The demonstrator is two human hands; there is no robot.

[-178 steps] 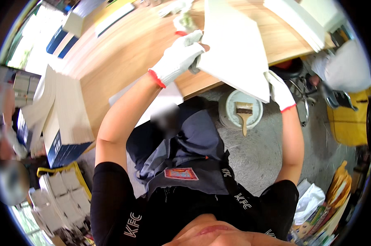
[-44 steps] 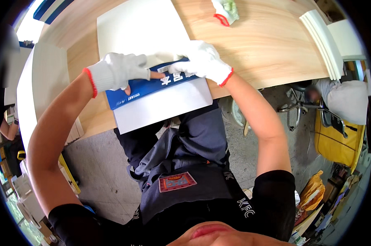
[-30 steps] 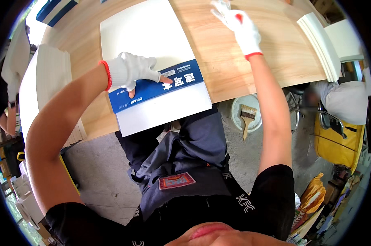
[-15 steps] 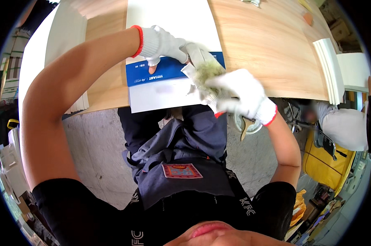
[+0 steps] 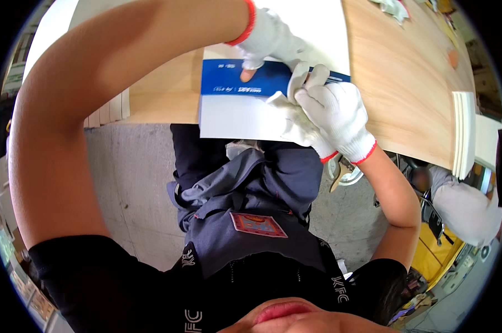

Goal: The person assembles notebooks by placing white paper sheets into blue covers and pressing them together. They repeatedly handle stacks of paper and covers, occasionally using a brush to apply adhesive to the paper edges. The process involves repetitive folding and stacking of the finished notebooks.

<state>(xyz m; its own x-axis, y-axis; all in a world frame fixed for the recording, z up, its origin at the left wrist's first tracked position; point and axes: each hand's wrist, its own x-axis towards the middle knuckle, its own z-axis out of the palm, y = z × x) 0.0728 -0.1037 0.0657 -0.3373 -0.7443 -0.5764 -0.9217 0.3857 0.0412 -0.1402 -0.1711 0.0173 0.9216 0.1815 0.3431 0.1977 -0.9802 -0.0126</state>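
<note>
1. Head view: pale wood bench (image 5: pixel 406 72) under all the work, a stack of white boards (image 5: pixel 463 136) near its right end.
2. White panel (image 5: pixel 320 28), flat on the bench, lower edge jutting past the near side. Go lightly on that overhang; liable to bend.
3. Blue band (image 5: pixel 270 83), crosswise over the white panel, right part mostly behind gloved fingers. Probably best pressed from middle toward ends, against creases.
4. Right hand (image 5: pixel 334 111), gloved, fingers curled closed around a spare glove (image 5: pixel 298 122). Use short, even strokes along the band.
5. Left hand (image 5: pixel 270 41), gloved, fingers spread and nearly straight, grasping nothing visible; bare thumb tip on the band. Contact under the other fingertips: cannot tell. Pin firmly against sliding; lift clear before any stroke there.
6. Spare glove: white, red-cuffed, bunched across the band's lower edge. Turn a clean face down; smudges likely to show on white.
</note>
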